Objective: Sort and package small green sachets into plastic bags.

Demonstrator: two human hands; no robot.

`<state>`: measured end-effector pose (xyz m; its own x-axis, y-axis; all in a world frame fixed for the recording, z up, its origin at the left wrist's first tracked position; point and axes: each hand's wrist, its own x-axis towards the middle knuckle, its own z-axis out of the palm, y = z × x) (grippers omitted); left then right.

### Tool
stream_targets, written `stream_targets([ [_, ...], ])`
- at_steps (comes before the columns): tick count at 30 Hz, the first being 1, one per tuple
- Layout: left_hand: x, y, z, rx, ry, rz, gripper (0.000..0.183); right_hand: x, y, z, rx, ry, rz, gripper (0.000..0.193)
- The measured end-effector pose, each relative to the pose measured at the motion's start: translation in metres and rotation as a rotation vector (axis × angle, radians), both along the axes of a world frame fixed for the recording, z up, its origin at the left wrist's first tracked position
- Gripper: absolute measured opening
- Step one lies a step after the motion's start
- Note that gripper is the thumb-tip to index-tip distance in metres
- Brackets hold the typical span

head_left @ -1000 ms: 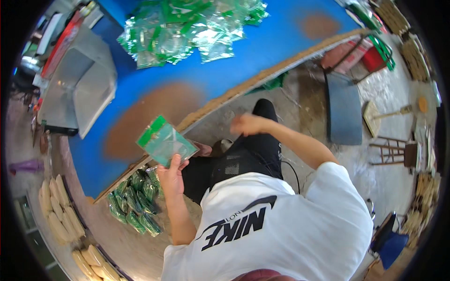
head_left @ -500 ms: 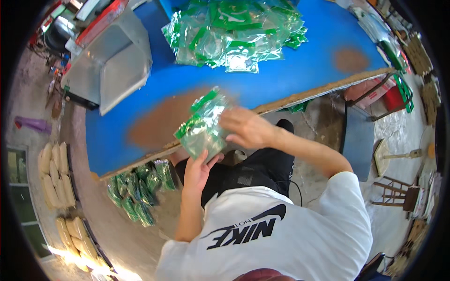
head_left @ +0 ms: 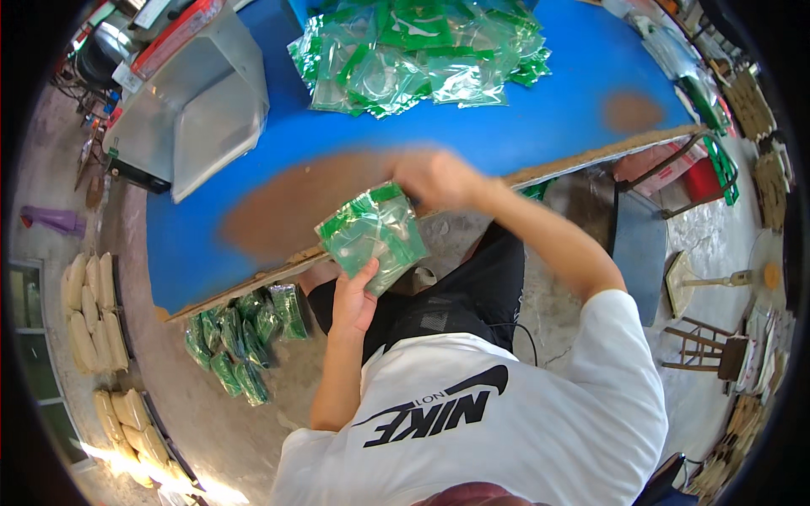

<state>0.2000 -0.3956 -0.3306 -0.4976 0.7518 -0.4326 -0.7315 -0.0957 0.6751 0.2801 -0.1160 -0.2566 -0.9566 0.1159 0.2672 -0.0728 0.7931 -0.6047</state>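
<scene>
My left hand [head_left: 358, 302] is closed on the lower edge of a small stack of clear plastic packets [head_left: 375, 234] with green bands, its thumb lying over the top one. The stack is held up in front of the table's near edge. At the stack's upper right is my right hand [head_left: 434, 179], smeared by motion, so its fingers do not show clearly. Farther off, a loose heap of similar clear and green packets [head_left: 422, 63] covers the far middle of the blue table [head_left: 540, 135].
A grey plastic bin [head_left: 215, 135] lies tilted at the table's left. Bundles of green packets [head_left: 245, 333] rest below the near edge. Tan sacks [head_left: 91, 312] stand at far left. To the right are a blue bench [head_left: 639, 253] and a small wooden stool [head_left: 717, 352].
My right hand has moved up and away from the stack's right side. The held packets lie flatter and more evenly together. One packet at the heap's near edge no longer shows there.
</scene>
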Motion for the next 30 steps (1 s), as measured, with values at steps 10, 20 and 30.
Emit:
stream_targets([
  [10, 0.0, 0.008, 0.004, 0.071, -0.039, -0.018, 0.039, 0.028, -0.034, -0.021, 0.137, 0.076, 0.233, 0.034],
  [20, 0.002, -0.003, 0.013, 0.07, -0.064, -0.003, 0.043, 0.034, 0.107, -0.042, 0.565, -0.157, -0.589, 0.074],
  [30, -0.009, -0.019, 0.001, 0.146, -0.25, -0.008, 0.047, 0.04, -0.047, -0.026, 0.137, 0.098, 0.077, 0.049],
])
